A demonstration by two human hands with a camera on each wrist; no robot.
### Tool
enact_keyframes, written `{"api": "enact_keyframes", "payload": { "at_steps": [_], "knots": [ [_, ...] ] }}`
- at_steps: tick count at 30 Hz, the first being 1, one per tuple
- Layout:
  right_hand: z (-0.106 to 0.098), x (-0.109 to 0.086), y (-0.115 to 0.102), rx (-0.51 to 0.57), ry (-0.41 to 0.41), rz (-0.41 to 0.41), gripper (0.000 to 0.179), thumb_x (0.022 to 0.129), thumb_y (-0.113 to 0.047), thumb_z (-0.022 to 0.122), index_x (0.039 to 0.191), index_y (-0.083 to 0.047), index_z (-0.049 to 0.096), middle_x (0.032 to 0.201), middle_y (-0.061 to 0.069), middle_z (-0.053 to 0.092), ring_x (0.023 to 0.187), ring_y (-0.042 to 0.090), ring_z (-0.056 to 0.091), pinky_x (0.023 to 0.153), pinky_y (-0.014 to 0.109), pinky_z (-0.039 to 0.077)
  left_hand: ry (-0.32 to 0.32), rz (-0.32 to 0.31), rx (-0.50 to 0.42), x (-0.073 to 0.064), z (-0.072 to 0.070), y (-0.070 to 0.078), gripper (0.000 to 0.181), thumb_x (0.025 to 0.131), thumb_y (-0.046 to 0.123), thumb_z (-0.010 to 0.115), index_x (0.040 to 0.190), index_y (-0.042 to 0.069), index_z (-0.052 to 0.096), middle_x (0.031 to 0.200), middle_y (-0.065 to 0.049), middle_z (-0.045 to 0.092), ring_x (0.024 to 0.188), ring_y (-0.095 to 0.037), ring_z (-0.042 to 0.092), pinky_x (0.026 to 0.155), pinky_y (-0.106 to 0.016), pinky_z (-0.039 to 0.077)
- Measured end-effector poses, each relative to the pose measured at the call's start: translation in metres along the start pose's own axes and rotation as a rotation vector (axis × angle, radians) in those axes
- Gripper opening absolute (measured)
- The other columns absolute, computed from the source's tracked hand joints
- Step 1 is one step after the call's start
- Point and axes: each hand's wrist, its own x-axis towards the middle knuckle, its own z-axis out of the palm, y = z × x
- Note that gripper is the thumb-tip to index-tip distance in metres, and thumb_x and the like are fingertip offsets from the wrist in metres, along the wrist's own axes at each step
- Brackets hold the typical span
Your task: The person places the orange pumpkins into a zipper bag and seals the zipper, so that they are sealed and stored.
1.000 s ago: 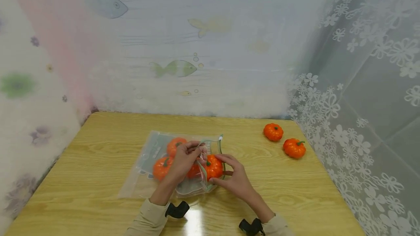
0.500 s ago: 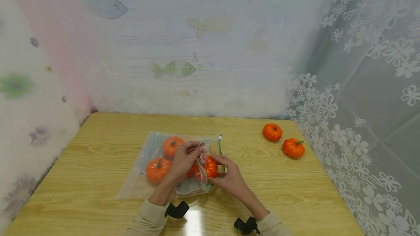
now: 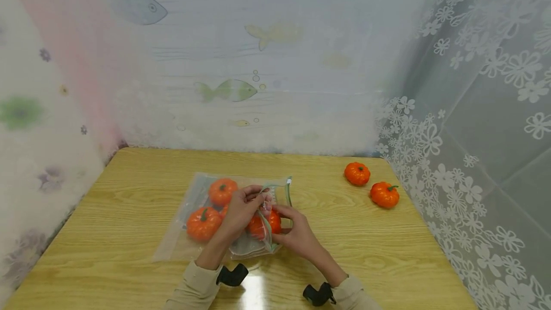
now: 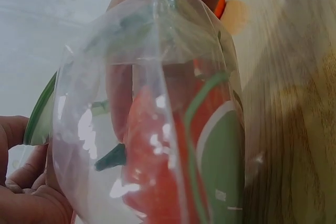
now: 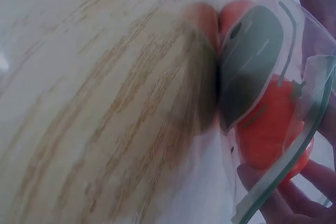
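A clear zip bag (image 3: 172, 243) with a green seal lies on the table, several small orange pumpkins inside it. My left hand (image 3: 241, 212) pinches the upper lip of the bag's mouth, which faces right. With my right hand (image 3: 299, 236) I grip another pumpkin (image 3: 274, 221) at that mouth, thumb below and fingers above; it sits mostly inside the opening. In the left wrist view this pumpkin (image 4: 152, 171) shows red through the film, green stem pointing left. The right wrist view shows fingertips (image 5: 252, 177) against the pumpkin (image 5: 270, 129) beside the green seal strip (image 5: 294, 156).
Two loose orange pumpkins, one farther back (image 3: 357, 173) and one nearer (image 3: 385, 195), rest at the table's right rear. The wooden table (image 3: 129, 195) meets a curtain (image 3: 275, 109) with fish pictures behind. Flowered sheeting (image 3: 435, 176) hangs along the right side.
My right hand has moved left, pushing its pumpkin deeper into the bag. The pumpkins inside have shifted left. My left hand has stayed at the bag's mouth.
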Motion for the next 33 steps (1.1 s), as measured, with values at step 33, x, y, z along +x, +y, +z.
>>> {"api": "enact_keyframes", "payload": {
  "at_steps": [33],
  "knots": [
    [0.0005, 0.0041, -0.0004, 0.020, -0.183, -0.004, 0.054, 0.095, 0.004, 0.067, 0.146, -0.005, 0.053, 0.153, 0.017, 0.044, 0.139, 0.039, 0.045, 0.094, 0.036, 0.059, -0.013, -0.026, -0.082, -0.0014, -0.0001, 0.0002, 0.030, 0.104, 0.003, 0.055, 0.132, -0.007, 0.057, 0.100, -0.011, 0.071, 0.074, -0.014, 0.070, 0.068, -0.026, 0.062]
  ]
}}
